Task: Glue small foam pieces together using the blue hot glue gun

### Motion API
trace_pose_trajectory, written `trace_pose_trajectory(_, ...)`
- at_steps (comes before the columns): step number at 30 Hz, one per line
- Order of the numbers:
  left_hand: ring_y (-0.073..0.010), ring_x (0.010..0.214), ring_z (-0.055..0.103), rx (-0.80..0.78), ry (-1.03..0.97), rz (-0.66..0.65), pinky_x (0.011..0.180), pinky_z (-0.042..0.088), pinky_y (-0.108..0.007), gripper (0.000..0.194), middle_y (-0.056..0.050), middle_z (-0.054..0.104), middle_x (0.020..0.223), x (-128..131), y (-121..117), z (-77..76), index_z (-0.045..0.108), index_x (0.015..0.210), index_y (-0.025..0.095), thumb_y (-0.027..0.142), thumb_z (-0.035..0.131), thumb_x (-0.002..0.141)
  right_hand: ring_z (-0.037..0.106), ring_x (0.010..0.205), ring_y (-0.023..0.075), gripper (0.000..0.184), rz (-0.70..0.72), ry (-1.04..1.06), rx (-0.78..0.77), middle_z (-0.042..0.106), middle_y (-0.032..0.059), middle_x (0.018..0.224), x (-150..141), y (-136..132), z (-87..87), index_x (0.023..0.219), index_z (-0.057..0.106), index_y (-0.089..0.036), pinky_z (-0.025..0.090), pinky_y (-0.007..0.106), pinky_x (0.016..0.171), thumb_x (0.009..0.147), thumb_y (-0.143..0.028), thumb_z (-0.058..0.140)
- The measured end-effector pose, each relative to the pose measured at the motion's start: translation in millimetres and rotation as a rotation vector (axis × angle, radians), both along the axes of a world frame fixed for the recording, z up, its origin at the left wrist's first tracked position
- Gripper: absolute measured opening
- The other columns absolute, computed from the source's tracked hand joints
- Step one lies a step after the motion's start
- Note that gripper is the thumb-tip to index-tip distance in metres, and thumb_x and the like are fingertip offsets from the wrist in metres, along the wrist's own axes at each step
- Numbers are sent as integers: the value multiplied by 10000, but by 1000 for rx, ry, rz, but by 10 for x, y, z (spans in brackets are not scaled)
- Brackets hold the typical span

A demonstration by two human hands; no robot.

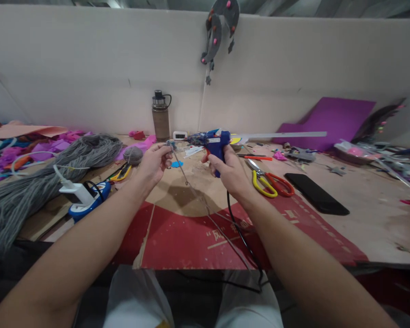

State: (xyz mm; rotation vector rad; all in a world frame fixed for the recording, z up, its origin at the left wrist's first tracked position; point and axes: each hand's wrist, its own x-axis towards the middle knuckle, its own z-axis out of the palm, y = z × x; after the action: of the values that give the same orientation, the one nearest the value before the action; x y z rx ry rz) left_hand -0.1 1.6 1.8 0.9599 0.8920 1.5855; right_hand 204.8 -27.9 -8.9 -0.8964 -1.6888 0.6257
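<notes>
My right hand [227, 166] is wrapped round the handle of a blue hot glue gun [216, 145]. The gun's nozzle end points left, and a long whitish glue stick [287, 135] sticks out of its back. A black cord [231, 209] runs down from the handle past the table edge. With fingers pinched, my left hand [158, 163] holds a strand of grey yarn [181, 169] near the nozzle. A small greyish-blue bit shows at its fingertips, too small to name. The yarn slants down to the right over the red and brown cardboard [177, 241].
Scissors [264, 178] and a black phone [316, 193] lie at right. Grey yarn skeins [85, 157] and a blue power strip [89, 205] with a charger lie left. A bottle [161, 120] stands behind, near purple sheets [331, 120]. A grey ornament [216, 38] hangs on the partition.
</notes>
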Motion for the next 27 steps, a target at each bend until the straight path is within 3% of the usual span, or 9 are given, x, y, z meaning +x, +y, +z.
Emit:
trace_pose_trajectory(4,-61,452,467,27,37,-8,389,283,-176,139,36,502,520,32,-26,8,561,640,155,112,687,600,480,493,96,155,-31,207,-342,651,26,762,78,203,-71,912,503,-196,407,230,432,839,-330,533)
trace_pose_trajectory(8,-57,418,440,82,147,10,387,264,-182,146,23,508,496,67,-45,3,555,594,154,121,695,617,564,519,167,110,-233,-17,-559,564,13,549,250,425,-211,748,522,-202,481,305,492,774,-277,598)
trace_pose_trajectory(10,-56,414,440,100,190,25,390,262,-180,154,19,515,497,77,-49,-10,554,587,155,120,698,629,634,658,241,176,-343,-202,-504,574,50,543,365,482,-256,646,519,-212,517,378,618,699,-260,680)
trace_pose_trajectory(12,-59,422,453,125,231,28,394,264,-177,147,19,523,504,89,-57,-28,562,605,158,127,701,643,643,840,311,266,-509,-386,-321,609,108,616,449,478,-248,577,489,-219,502,453,765,625,-263,747)
trace_pose_trajectory(15,-67,429,472,165,301,45,396,283,-179,121,19,540,509,126,-87,-55,588,659,163,149,708,663,599,930,326,265,-657,-484,-51,630,168,774,396,360,-146,600,464,-216,443,530,873,701,-316,687)
trace_pose_trajectory(19,-82,427,512,190,381,81,394,331,-189,153,22,573,535,209,-157,-56,627,771,164,135,721,653,578,773,194,146,-265,-90,-71,598,52,806,-39,123,-27,773,439,-227,485,407,785,816,-322,541)
trace_pose_trajectory(23,-76,426,519,224,477,65,397,366,-188,197,18,605,583,254,-202,-41,665,859,152,95,679,671,604,781,147,362,126,220,-300,597,10,889,-433,-10,-51,929,346,-244,505,334,744,733,-271,649)
trace_pose_trajectory(25,-70,420,507,235,530,51,400,377,-188,154,7,616,591,255,-209,-40,676,837,141,95,661,690,579,692,135,389,147,223,-334,557,-30,810,-482,-23,-76,964,320,-251,487,301,646,740,-239,637)
trace_pose_trajectory(27,-76,436,526,233,551,36,410,397,-190,125,-7,627,603,258,-218,-39,683,819,133,99,660,701,525,640,126,327,60,127,-212,497,-55,739,-451,-15,-88,986,360,-249,439,277,596,768,-200,599)
